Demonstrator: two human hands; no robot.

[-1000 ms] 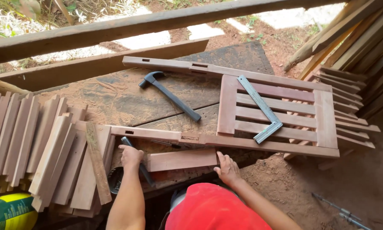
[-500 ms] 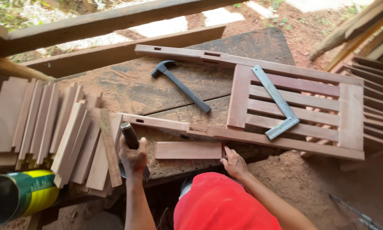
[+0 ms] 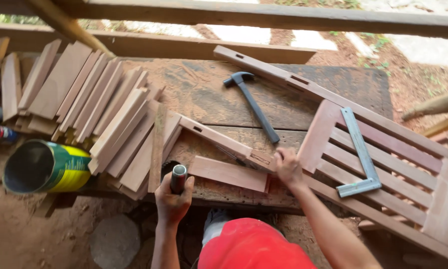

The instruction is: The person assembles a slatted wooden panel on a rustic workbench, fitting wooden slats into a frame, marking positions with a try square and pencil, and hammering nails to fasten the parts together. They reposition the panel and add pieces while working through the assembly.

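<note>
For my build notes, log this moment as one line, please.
left hand: grips dark-handled tool upright | right hand: rests on frame rail | short board: flat between hands | hammer, square: untouched

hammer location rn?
Head view: the hammer lies on the workbench at centre, beyond the right hand, between the stacked wooden slats and the slatted frame.
</note>
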